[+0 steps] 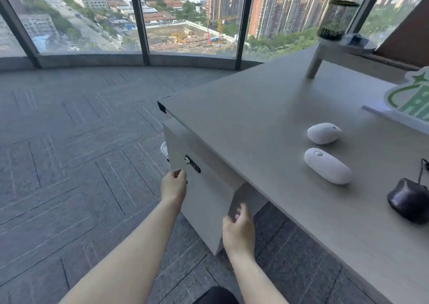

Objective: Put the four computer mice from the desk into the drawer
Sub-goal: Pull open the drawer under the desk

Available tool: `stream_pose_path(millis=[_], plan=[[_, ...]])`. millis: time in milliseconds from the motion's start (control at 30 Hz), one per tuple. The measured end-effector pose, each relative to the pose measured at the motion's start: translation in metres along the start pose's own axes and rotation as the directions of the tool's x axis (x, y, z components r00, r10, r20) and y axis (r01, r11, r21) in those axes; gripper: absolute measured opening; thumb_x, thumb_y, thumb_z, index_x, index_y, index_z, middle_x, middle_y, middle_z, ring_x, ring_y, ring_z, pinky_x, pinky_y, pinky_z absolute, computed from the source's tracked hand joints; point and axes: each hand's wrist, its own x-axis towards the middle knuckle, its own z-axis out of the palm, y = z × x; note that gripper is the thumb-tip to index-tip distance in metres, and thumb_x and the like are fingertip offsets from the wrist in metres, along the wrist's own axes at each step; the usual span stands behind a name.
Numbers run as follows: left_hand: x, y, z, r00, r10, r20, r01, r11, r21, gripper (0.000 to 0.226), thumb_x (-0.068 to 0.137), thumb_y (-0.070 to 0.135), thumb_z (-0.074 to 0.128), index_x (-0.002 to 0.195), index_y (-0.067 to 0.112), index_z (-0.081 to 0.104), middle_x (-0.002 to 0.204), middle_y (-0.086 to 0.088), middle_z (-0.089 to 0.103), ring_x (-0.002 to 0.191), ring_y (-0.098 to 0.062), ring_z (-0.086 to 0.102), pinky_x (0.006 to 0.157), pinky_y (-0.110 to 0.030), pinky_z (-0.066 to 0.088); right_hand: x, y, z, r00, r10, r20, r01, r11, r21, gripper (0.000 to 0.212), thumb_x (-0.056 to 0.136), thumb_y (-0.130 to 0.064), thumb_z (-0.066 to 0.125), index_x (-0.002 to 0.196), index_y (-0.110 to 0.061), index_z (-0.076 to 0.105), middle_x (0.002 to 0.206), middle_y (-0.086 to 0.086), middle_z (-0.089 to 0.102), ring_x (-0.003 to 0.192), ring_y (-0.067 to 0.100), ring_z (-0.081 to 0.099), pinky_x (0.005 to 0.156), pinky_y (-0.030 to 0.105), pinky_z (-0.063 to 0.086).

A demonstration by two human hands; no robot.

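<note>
The step in hand looks like opening the drawer; no mouse is lifted yet. At the left, the left hand (174, 185) sits at the left edge of the drawer front (204, 194), just below the small black lock (192, 163), its fingers curled onto that edge as if to pull. Further right, the right hand (238, 227) hooks the front's right edge, its fingers bent round the panel's side. The drawer hangs under the bench (267, 108), and whether it is out at all I cannot tell.

Next, I judge, the front must slide out toward the person far enough to show the inside, after which a hand goes up for a mouse.

On the bench, right of the hands, three mice show. The far white mouse (324, 133) lies with its wheel end to the right. The near white mouse (327, 165) runs diagonally, wheel end up-left. The black mouse (409, 203) sits at the right edge, its cable leading away behind it. A fourth is out of view.
</note>
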Motion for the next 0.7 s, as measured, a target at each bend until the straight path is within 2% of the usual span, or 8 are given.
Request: stream_pose_path(millis=[100,200,267,333,433,567,633,700], plan=[[0.017,0.010,0.016,0.997,-0.083,-0.006,0.082,0.988,-0.133,0.027,0.089,0.024,0.047,0.063,0.021,0.049,0.071,-0.005,0.058,0.078,-0.025,0.060,0.091,-0.048,0.052,0.012,-0.002,0.005,1.000,-0.005,0.013,0.005,0.999,0.037,0.058,0.094,-0.013,0.049,0.149,-0.015,0.030,0.150,0.008,0.041,0.135,0.021,0.043,0.107,0.036,0.042],[0.037,0.017,0.030,0.984,-0.176,0.014,0.174,0.950,-0.259,0.026,0.092,0.028,0.047,0.069,0.016,0.052,0.077,-0.007,0.059,0.079,-0.028,0.059,0.084,-0.046,0.054,0.022,-0.003,0.010,0.999,0.008,-0.047,-0.006,0.998,0.055,0.049,0.092,-0.011,0.049,0.141,-0.013,0.044,0.137,0.006,0.056,0.123,0.020,0.055,0.096,0.028,0.046],[0.050,0.018,0.034,0.979,-0.204,-0.002,0.195,0.939,-0.282,0.026,0.091,0.029,0.047,0.073,0.012,0.054,0.086,-0.012,0.061,0.077,-0.030,0.059,0.078,-0.046,0.056,0.024,-0.004,0.014,0.996,0.003,-0.092,0.002,0.999,0.050,0.041,0.090,-0.011,0.047,0.131,-0.013,0.054,0.126,0.006,0.064,0.111,0.018,0.063,0.091,0.031,0.052],[0.062,0.015,0.035,0.975,-0.223,-0.022,0.208,0.939,-0.275,0.026,0.090,0.028,0.049,0.074,0.009,0.057,0.092,-0.015,0.062,0.080,-0.033,0.061,0.069,-0.045,0.058,0.026,-0.001,0.018,0.993,0.000,-0.120,0.006,0.999,0.047,0.038,0.088,-0.010,0.047,0.123,-0.014,0.059,0.118,0.004,0.069,0.102,0.016,0.066,0.087,0.032,0.055],[0.076,0.009,0.036,0.968,-0.252,0.010,0.244,0.924,-0.294,0.022,0.090,0.022,0.053,0.077,0.005,0.057,0.097,-0.015,0.059,0.091,-0.033,0.060,0.057,-0.041,0.056,0.024,-0.004,0.022,0.986,0.000,-0.169,0.009,0.998,0.055,0.037,0.088,-0.006,0.046,0.122,-0.011,0.059,0.114,0.004,0.069,0.100,0.017,0.066,0.083,0.028,0.054],[0.078,0.008,0.032,0.964,-0.258,0.058,0.263,0.913,-0.313,0.023,0.091,0.018,0.056,0.071,0.007,0.055,0.101,-0.015,0.055,0.092,-0.031,0.056,0.068,-0.046,0.057,0.020,-0.004,0.023,0.985,-0.004,-0.172,0.009,0.999,0.033,0.035,0.085,-0.004,0.046,0.115,-0.014,0.061,0.106,0.002,0.071,0.093,0.016,0.067,0.078,0.028,0.055],[0.073,0.008,0.024,0.962,-0.267,0.049,0.268,0.906,-0.328,0.015,0.091,0.016,0.056,0.084,0.003,0.061,0.106,-0.016,0.057,0.093,-0.031,0.056,0.065,-0.045,0.057,0.014,-0.003,0.022,0.989,-0.030,-0.143,0.029,1.000,-0.007,0.029,0.084,-0.005,0.046,0.106,-0.015,0.063,0.101,0.001,0.072,0.088,0.015,0.067,0.073,0.028,0.055],[0.067,0.005,0.010,0.956,-0.292,0.018,0.279,0.892,-0.356,0.016,0.089,0.012,0.056,0.099,0.002,0.063,0.111,-0.017,0.061,0.098,-0.031,0.060,0.062,-0.044,0.058,0.002,-0.004,0.020,0.993,-0.067,-0.095,0.062,0.996,-0.057,0.024,0.086,-0.007,0.046,0.098,-0.016,0.065,0.092,-0.003,0.073,0.079,0.010,0.065,0.061,0.017,0.048]])
